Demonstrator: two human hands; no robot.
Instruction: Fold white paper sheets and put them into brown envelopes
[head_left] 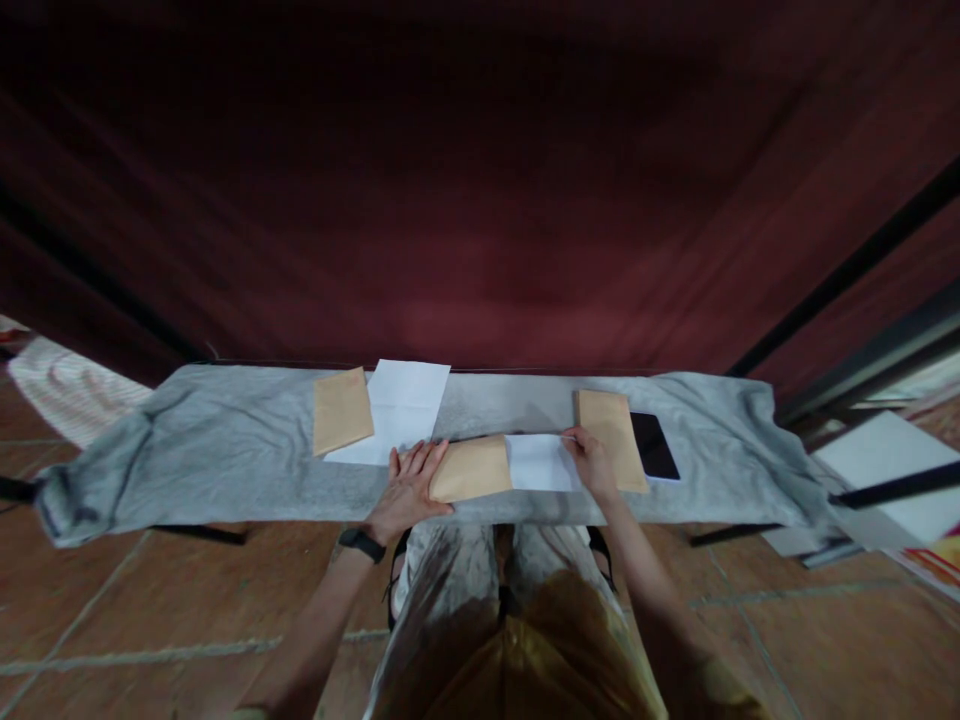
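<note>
A brown paper envelope (474, 468) lies in front of me, with a white sheet of paper (541, 462) sticking out of its right end. My left hand (411, 488) rests on the envelope's left end, fingers spread flat. At the sheet's far right edge, my right hand (591, 464) pinches the paper between thumb and fingers. Just right of that hand sits a stack of brown envelopes (616, 440). Beyond my left hand are a larger white sheet (405, 400) and another brown envelope (342, 412) overlapping it. How deep the inserted sheet reaches is hidden.
A narrow bench covered with a grey cloth (247, 450) carries everything. A dark-screened phone or tablet (655, 446) lies right of the envelope stack. Dark red fabric (480, 250) rises behind the bench. White boards (892, 480) stand at the right, above a tiled floor (187, 600).
</note>
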